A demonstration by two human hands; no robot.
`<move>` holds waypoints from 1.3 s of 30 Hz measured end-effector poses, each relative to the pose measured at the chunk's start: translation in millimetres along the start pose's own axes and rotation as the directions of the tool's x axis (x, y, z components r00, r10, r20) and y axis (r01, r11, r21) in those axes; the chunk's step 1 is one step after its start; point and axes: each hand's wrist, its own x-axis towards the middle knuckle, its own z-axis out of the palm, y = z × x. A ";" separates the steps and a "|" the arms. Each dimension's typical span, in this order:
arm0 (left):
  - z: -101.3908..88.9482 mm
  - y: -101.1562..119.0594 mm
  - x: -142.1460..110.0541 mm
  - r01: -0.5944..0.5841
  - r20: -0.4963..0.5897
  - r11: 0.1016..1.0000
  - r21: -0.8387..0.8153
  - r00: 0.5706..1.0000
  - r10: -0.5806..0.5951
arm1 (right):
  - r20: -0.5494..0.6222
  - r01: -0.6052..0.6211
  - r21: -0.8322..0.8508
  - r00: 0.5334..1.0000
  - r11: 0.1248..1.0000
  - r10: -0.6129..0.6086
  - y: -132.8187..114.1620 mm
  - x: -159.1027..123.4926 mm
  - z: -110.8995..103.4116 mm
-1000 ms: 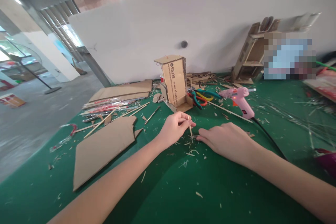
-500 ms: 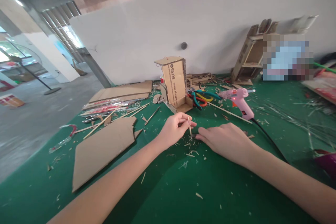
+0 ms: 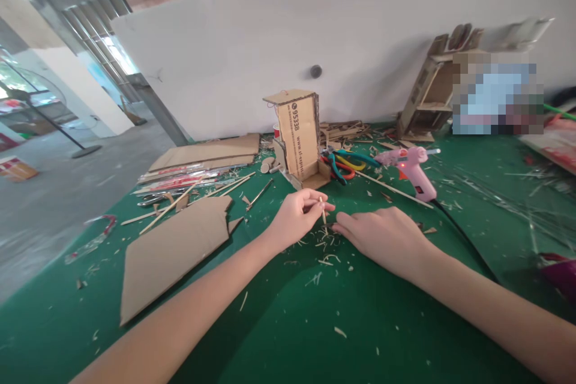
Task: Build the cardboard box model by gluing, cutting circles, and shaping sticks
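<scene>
Between its fingertips my left hand [image 3: 300, 213] pinches a short, pale wooden stick [image 3: 323, 213], tilted with its lower end close to the table. My right hand [image 3: 382, 235] lies low on the tabletop just to the right, fingers closed on a small blade [image 3: 329, 225]. Only the blade's dark tip shows, at the stick's lower end; its handle is hidden in the hand. Curled wood shavings [image 3: 327, 244] lie scattered beneath both hands. Right behind my left hand stands an upright cardboard box model [image 3: 297, 138] with printed lettering.
A pink glue gun [image 3: 416, 173] with a black cord lies to the right. Pliers [image 3: 345, 167] sit beside the cardboard model. On the left are a large cardboard sheet [image 3: 175, 258], wooden sticks [image 3: 168, 210] and a metal tool [image 3: 260, 195]. Another cardboard model [image 3: 425, 96] stands against the white board.
The view has shifted slightly. The stick stays pinched in my left hand, and the blade tip in my right hand remains by its lower end.
</scene>
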 end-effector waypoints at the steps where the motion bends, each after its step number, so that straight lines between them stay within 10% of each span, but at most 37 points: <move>1: -0.2 -0.2 0.0 0.002 0.001 1.000 -0.001 1.000 -0.002 | 0.019 0.011 0.000 1.000 1.000 -0.011 -0.2 -0.1 -0.3; 39: -1.5 4.4 -0.2 0.039 -0.097 0.998 -0.044 0.994 -0.043 | 0.031 -0.096 -0.011 0.995 0.995 0.096 -1.1 -7.1 -7.0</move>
